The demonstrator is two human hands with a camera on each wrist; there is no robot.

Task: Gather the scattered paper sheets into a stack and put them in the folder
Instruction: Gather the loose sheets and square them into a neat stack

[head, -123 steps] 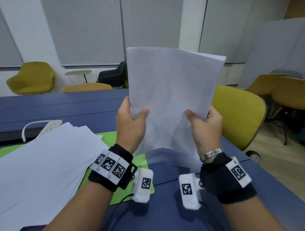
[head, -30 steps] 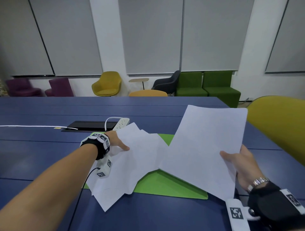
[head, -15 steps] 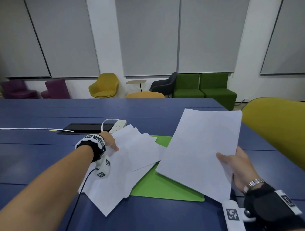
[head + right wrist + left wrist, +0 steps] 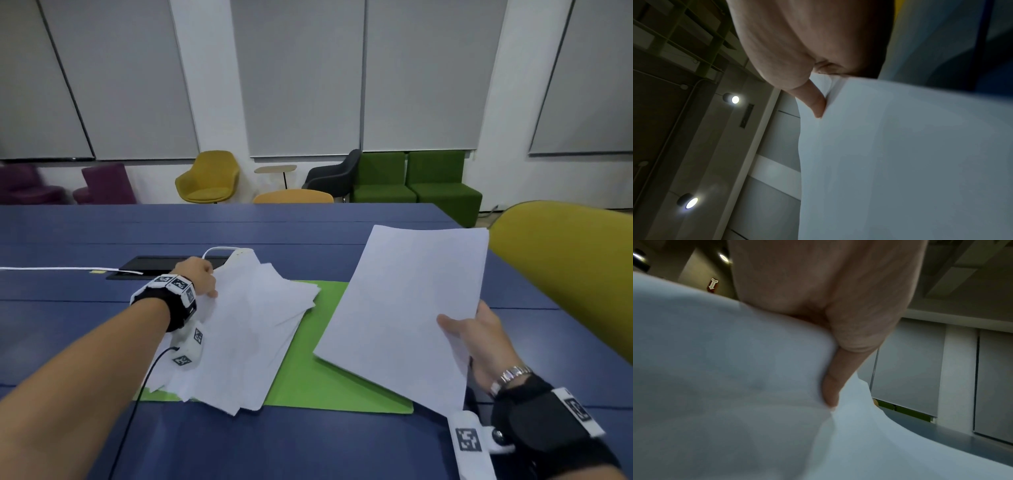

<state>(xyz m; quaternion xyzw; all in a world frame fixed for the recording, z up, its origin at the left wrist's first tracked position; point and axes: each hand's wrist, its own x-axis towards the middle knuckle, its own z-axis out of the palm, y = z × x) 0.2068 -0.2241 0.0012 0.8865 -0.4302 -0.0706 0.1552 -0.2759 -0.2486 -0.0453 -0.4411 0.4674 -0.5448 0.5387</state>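
Loose sheets on folder's left half, held stack above right.

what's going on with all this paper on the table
A person is tidying loose sheets. The right hand holds a squared-up stack of paper by its edge, lifted above the blue table. The left hand grips the far edge of the scattered sheets, which are fanned out over a green folder lying flat. Nothing is in the folder yet.

no readable text, labels or numbers
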